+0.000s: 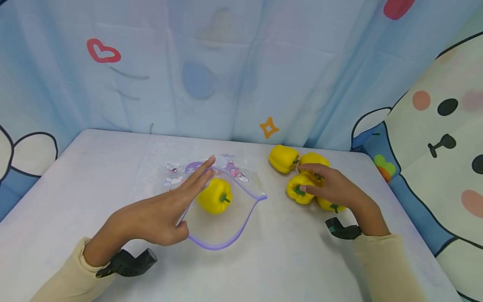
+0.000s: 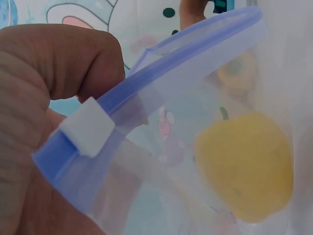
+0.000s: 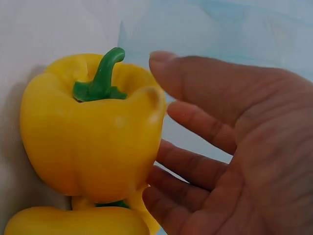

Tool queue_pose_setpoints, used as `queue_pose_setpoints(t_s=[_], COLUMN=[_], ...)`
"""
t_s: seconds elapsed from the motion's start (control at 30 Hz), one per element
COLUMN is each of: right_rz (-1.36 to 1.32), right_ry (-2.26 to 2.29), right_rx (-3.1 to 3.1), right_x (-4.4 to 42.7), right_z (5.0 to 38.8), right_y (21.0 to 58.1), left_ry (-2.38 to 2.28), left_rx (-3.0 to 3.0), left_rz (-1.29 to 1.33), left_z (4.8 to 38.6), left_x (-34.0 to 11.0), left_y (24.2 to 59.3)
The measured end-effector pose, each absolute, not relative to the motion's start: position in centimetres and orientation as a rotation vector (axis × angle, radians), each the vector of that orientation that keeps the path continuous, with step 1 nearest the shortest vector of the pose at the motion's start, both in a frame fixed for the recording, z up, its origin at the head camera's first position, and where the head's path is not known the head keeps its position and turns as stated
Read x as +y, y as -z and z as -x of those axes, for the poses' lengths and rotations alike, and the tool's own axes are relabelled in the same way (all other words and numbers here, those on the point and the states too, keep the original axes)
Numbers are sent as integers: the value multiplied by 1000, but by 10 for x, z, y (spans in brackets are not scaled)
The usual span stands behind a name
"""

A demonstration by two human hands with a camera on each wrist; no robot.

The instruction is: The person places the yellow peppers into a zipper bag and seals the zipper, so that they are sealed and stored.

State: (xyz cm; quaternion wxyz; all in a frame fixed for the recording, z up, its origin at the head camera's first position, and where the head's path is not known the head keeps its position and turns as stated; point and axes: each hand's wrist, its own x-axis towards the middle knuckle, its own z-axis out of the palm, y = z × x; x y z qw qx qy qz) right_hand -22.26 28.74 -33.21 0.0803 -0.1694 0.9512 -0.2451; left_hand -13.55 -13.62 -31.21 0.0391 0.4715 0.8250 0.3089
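Observation:
A clear slider bag (image 1: 222,245) with a purple zip rim lies on the table, its mouth spread wide. One yellow bell pepper (image 1: 216,195) is inside it. My left hand (image 1: 166,214) holds the rim at the left side, fingers stretched along the edge; in the left wrist view the white slider (image 2: 88,126) sits beside a bent digit. To the right, my right hand (image 1: 332,184) is at a cluster of yellow bell peppers. In the right wrist view its loosely extended fingers and thumb are beside a pepper (image 3: 93,142) with a green stem.
Several yellow peppers stand close together, one (image 1: 284,158) at the back of the cluster. A white cloth covers the table (image 1: 94,167). Behind it hangs a blue printed curtain (image 1: 226,75). Black wrist cameras (image 1: 128,263) are strapped on both wrists.

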Motion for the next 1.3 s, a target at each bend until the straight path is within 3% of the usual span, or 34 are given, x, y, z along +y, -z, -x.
queue_pose_setpoints(t_s=[0.5,1.3], right_rz=[559,671], right_ry=[544,694], right_rx=[2877,2859], right_x=[278,268], right_z=[224,223], right_y=[334,344], left_ry=[-958,-938], left_rx=[2546,2541], left_rz=[-1430,-1397], left_z=[136,141], left_x=[-134,-133], left_y=[316,320])
